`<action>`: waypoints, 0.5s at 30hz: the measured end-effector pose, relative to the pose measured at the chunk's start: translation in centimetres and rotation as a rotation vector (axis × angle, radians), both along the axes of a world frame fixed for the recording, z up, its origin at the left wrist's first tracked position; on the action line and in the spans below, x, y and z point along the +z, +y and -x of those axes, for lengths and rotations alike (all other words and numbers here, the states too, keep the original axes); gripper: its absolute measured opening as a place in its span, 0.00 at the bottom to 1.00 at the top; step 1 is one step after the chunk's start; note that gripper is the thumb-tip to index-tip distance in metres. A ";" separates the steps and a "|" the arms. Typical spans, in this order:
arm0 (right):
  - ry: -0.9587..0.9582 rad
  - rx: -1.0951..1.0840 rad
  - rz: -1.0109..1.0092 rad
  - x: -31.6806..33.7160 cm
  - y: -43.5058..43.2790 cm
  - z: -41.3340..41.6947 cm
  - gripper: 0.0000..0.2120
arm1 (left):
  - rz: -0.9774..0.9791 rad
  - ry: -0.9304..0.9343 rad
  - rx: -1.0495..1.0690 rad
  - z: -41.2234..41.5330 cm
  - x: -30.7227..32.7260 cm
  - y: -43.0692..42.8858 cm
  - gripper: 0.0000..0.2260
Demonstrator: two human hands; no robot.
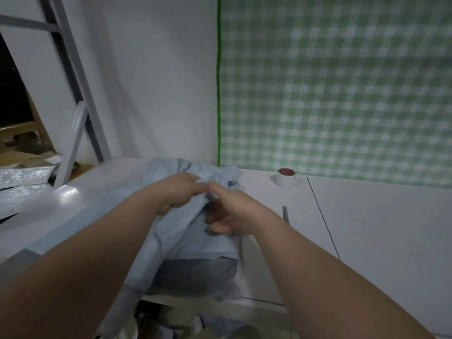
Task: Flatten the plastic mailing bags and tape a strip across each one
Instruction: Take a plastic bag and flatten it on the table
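A crumpled pale blue plastic mailing bag point(195, 245) lies in a heap on the white table point(367, 228), its grey inner side showing near the front edge. My left hand point(181, 192) grips a raised fold of the bag from the left. Close against it, my right hand point(230, 214) pinches the same fold from the right, fingers curled. A roll of white tape point(286, 178) stands at the back of the table, right of the bag. Scissors point(285, 212) lie just right of my right wrist, partly hidden.
A green checked cloth point(337, 89) hangs on the wall behind the table. A grey metal frame point(73, 99) leans at the left. Silvery bubble mailers point(22, 179) lie stacked at the far left. More bags lie below the table's front edge point(176, 324).
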State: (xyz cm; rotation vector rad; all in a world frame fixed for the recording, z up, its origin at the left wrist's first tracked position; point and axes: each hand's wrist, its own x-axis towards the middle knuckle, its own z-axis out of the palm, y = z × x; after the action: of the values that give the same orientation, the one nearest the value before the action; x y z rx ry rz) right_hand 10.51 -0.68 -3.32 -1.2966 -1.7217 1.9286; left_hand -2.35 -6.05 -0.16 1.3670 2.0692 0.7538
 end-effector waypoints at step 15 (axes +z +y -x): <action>0.761 -0.254 0.329 5.2 5.3 -4.2 0.16 | -0.274 -0.426 -0.180 -8.0 5.8 3.5 0.08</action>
State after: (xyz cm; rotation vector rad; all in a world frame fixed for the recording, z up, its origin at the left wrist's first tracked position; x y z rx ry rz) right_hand 14.68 4.62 1.92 -0.6564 -0.8579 2.1935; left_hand 5.66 -2.50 5.60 1.3677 1.5344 1.1661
